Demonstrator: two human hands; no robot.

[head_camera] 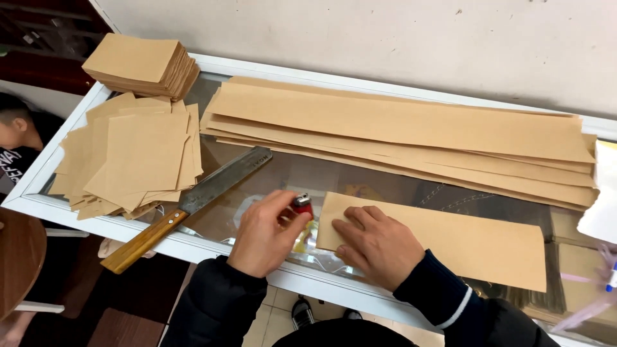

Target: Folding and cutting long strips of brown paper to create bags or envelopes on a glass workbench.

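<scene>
The glass-topped, white-framed surface [193, 247] carried a long brown paper strip [450, 241] at its near edge, pinned flat under the right hand [379, 247], its grip released. The left hand [265, 234] pinched a small red lighter [303, 205] just beside the strip's left end; holding the paper flat looked wise

The left hand [267, 234] covers most of the red lighter [303, 205]. The right hand [379, 247] hides the near corner of the paper strip [443, 241]. The white sheet [601, 199] is cut by the right edge.

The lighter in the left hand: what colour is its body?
Red, with a metal top; the lighter shows in the head view.
</scene>
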